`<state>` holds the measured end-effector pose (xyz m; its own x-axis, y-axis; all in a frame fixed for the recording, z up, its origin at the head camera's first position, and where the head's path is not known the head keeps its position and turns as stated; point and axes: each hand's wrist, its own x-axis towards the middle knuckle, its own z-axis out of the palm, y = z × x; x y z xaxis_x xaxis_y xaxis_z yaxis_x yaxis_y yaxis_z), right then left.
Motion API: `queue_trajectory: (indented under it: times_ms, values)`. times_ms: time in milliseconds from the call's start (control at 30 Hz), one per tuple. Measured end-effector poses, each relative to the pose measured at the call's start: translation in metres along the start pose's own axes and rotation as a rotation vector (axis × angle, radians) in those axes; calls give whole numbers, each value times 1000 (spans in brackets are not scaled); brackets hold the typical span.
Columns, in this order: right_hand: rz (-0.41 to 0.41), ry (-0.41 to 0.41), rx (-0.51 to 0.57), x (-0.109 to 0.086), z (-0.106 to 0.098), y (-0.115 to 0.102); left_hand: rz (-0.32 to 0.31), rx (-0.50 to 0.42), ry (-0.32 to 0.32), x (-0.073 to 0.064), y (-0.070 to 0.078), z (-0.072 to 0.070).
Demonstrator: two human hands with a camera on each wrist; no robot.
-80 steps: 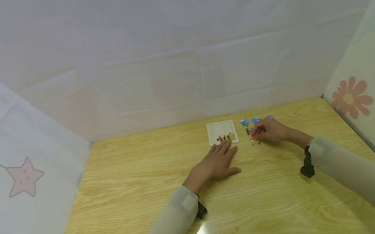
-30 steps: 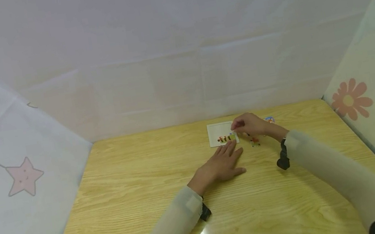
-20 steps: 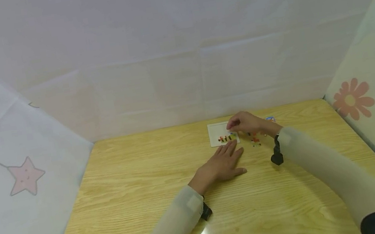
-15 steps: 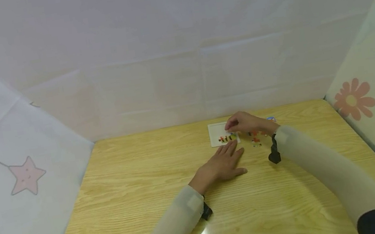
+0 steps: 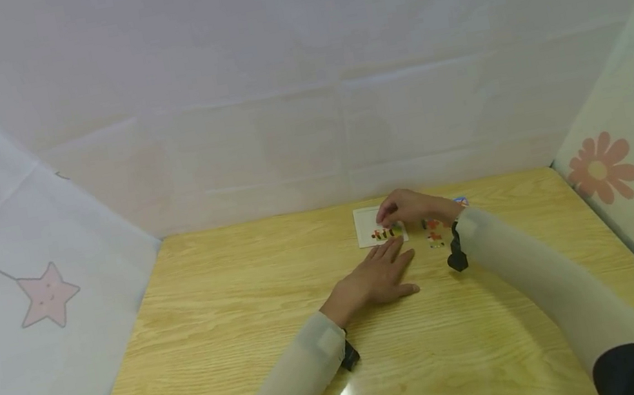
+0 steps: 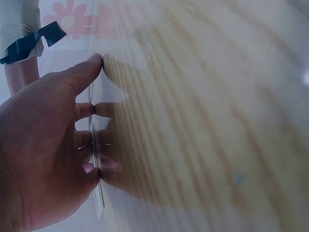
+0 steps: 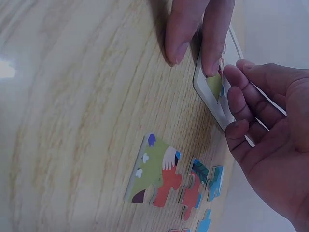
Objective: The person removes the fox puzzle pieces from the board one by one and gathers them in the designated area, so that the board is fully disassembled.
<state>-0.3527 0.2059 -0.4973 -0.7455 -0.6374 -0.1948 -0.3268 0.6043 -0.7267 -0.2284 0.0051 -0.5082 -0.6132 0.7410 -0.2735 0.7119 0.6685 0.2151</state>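
A white puzzle tray (image 5: 363, 223) lies near the back of the table, with a few joined puzzle pieces (image 5: 385, 234) along its near side. My left hand (image 5: 371, 279) rests palm down with spread, fairly straight fingers, the fingertips at the tray's near edge. In the right wrist view two left fingers (image 7: 212, 43) reach the tray's corner. My right hand (image 5: 409, 205) is over the tray's right part, its thumb and fingertips pinched together on a puzzle piece that the fingers mostly hide. Further loose puzzle pieces (image 7: 159, 169), green, red and blue, lie right of the tray.
The wooden table (image 5: 242, 350) ends in front of a pale cloth backdrop (image 5: 243, 133), with printed cloth at both sides. Part of a blue piece (image 5: 460, 201) shows behind the right wrist. Each wrist carries a dark camera mount (image 5: 457, 258).
From the loose pieces, my right hand has moved left to the tray with its fingers pinched, then slid slightly further left. My left hand has stayed almost in place at the tray's edge.
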Motion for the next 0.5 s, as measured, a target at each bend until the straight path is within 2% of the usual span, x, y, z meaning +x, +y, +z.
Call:
queue_trajectory:
  times_ms: [33,67,133,267,300,367,500]
  values:
    - [0,-4,0,1,0,0,0,-7,0,0,0,0]
    - [-2,-7,-3,1,-1,1,4,-8,11,5,-5,7]
    - [-1,-17,2,2,-1,1,4,-7,11,5,-5,6]
    - [-1,-31,14,3,-1,2,9,17,9,2,-2,2]
    - [0,-34,16,3,0,2,3,17,-2,-2,2,-6]
    - [4,-43,21,4,0,2,1,14,-4,-2,2,-6]
    - [4,-58,34,6,1,4,-3,-36,-1,7,-6,6]
